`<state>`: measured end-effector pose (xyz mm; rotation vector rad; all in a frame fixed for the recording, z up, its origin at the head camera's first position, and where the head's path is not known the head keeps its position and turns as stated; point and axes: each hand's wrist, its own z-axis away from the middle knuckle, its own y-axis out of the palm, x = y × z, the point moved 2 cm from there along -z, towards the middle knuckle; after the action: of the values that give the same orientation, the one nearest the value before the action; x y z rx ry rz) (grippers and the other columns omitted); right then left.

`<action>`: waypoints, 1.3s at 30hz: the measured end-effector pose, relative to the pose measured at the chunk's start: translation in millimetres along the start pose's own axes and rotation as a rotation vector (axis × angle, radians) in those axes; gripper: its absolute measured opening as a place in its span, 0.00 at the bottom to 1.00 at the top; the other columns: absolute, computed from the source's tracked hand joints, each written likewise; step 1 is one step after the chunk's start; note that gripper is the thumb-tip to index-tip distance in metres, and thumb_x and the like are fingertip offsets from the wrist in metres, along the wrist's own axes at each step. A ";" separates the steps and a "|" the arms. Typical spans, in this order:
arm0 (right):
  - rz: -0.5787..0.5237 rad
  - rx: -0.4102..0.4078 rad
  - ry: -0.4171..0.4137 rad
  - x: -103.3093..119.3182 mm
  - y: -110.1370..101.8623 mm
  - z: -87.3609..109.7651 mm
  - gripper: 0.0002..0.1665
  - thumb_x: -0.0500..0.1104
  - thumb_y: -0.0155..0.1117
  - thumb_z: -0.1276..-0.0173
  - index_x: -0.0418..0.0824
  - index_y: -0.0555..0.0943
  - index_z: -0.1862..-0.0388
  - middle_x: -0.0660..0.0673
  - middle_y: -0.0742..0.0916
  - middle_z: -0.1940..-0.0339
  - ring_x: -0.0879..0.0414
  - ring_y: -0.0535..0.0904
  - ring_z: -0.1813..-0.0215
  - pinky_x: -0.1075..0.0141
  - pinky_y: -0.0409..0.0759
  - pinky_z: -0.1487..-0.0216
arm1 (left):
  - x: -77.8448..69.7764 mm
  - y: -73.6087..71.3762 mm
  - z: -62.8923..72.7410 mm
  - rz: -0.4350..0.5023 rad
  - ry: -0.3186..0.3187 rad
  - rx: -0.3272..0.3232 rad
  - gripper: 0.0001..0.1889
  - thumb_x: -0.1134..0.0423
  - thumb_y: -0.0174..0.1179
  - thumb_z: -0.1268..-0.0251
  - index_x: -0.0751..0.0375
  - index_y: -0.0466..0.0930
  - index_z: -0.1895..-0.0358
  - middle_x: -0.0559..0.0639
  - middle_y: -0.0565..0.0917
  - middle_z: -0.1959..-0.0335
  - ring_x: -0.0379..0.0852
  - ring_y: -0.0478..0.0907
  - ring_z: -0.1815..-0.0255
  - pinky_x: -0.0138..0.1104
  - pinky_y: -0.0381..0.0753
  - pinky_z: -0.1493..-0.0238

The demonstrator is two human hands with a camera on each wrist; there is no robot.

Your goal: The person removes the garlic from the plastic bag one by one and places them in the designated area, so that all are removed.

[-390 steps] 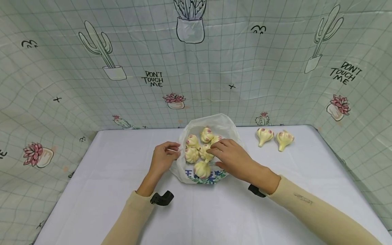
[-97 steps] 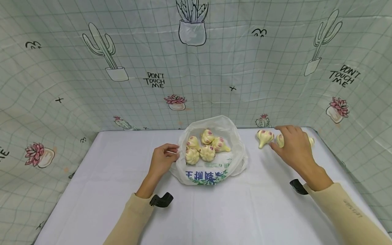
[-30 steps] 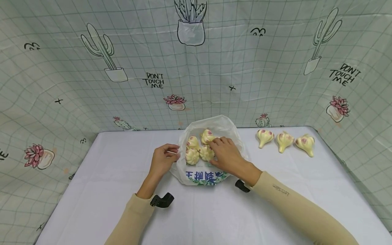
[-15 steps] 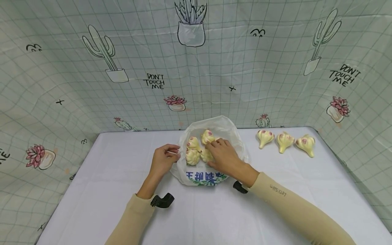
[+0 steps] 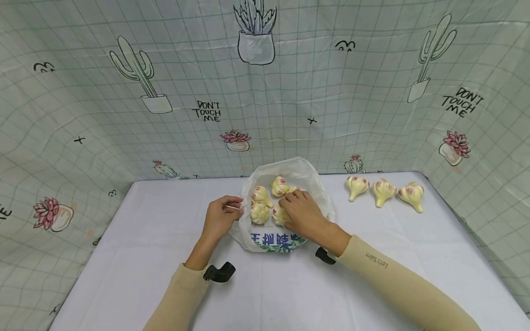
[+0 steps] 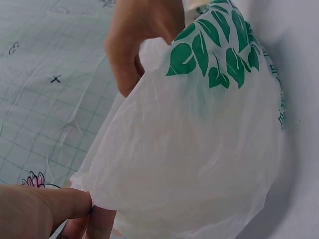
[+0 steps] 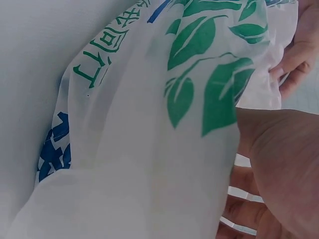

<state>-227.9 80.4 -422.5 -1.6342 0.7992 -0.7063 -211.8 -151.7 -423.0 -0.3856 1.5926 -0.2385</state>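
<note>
A white plastic bag (image 5: pixel 271 241) with blue and green print lies with its mouth spread in the head view. Several garlic bulbs (image 5: pixel 259 213) show inside it. My left hand (image 5: pixel 220 217) pinches the bag's left rim between thumb and fingers, as the left wrist view also shows. Reaching into the bag, my right hand (image 5: pixel 305 214) curls its fingers and thumb about one garlic bulb (image 5: pixel 279 216). Another garlic bulb (image 5: pixel 293 189) is partly hidden behind that hand. In the right wrist view the bag's side (image 7: pixel 144 164) covers the held bulb.
Three garlic bulbs (image 5: pixel 384 192) lie in a row at the table's back right. A white cloth covers the table (image 5: pixel 285 294). Behind it hangs a gridded curtain (image 5: pixel 281 105) with cactus drawings.
A third garlic bulb has joined the row at the right, set there by my right hand. That hand has returned into the bag and gripped another bulb. My left hand stays at the rim.
</note>
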 end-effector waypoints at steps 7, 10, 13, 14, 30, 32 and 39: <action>-0.005 -0.020 -0.052 0.8 1.5 4.4 0.31 0.45 0.86 0.43 0.40 0.81 0.45 0.41 0.89 0.50 0.43 0.80 0.41 0.46 0.75 0.32 | 0.2 0.7 0.6 0.001 0.012 -0.002 0.13 0.77 0.66 0.33 0.72 0.86 0.47 0.63 0.86 0.54 0.44 0.85 0.63 0.25 0.82 0.64; -0.003 -0.038 -0.069 0.7 2.8 5.8 0.30 0.44 0.87 0.44 0.41 0.82 0.46 0.42 0.89 0.52 0.43 0.80 0.42 0.47 0.75 0.33 | 0.3 0.8 0.3 0.001 0.013 -0.005 0.13 0.77 0.66 0.33 0.72 0.86 0.47 0.63 0.86 0.55 0.45 0.85 0.63 0.25 0.82 0.64; 0.006 -0.056 -0.077 0.2 4.2 7.0 0.29 0.44 0.87 0.44 0.41 0.82 0.46 0.43 0.89 0.52 0.43 0.80 0.43 0.48 0.75 0.33 | 0.4 0.8 0.3 -0.001 0.011 -0.008 0.13 0.77 0.67 0.33 0.72 0.86 0.47 0.63 0.86 0.55 0.45 0.85 0.63 0.25 0.83 0.65; 0.006 -0.059 -0.077 -0.1 4.5 7.4 0.29 0.44 0.87 0.44 0.41 0.83 0.46 0.43 0.89 0.52 0.43 0.80 0.43 0.47 0.75 0.33 | 0.5 0.7 0.2 0.000 0.011 -0.008 0.13 0.77 0.67 0.34 0.72 0.86 0.47 0.63 0.87 0.55 0.45 0.85 0.63 0.25 0.82 0.65; -0.046 -0.194 -0.072 -5.0 -23.5 21.1 0.29 0.41 0.85 0.43 0.40 0.84 0.44 0.42 0.89 0.49 0.42 0.80 0.40 0.46 0.75 0.32 | 2.0 1.3 0.0 -0.007 0.012 -0.009 0.13 0.77 0.66 0.33 0.72 0.86 0.46 0.63 0.86 0.54 0.46 0.86 0.62 0.26 0.83 0.65; -0.043 -0.215 -0.069 -6.8 -28.1 24.7 0.30 0.42 0.86 0.44 0.39 0.84 0.43 0.43 0.89 0.49 0.42 0.79 0.40 0.46 0.74 0.32 | 2.7 0.8 -0.1 0.001 0.015 -0.008 0.13 0.78 0.66 0.33 0.72 0.86 0.47 0.64 0.86 0.54 0.46 0.86 0.62 0.25 0.83 0.65; -0.044 -0.304 -0.076 -13.5 -41.6 37.2 0.30 0.42 0.87 0.45 0.39 0.85 0.44 0.42 0.88 0.47 0.42 0.80 0.40 0.46 0.76 0.33 | 2.9 -1.3 1.1 0.025 0.019 0.005 0.12 0.78 0.65 0.31 0.73 0.85 0.47 0.66 0.86 0.53 0.50 0.87 0.60 0.26 0.83 0.64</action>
<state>-200.7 118.6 -389.4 -1.9454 0.8484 -0.5693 -210.7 -153.9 -425.3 -0.3607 1.6143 -0.2278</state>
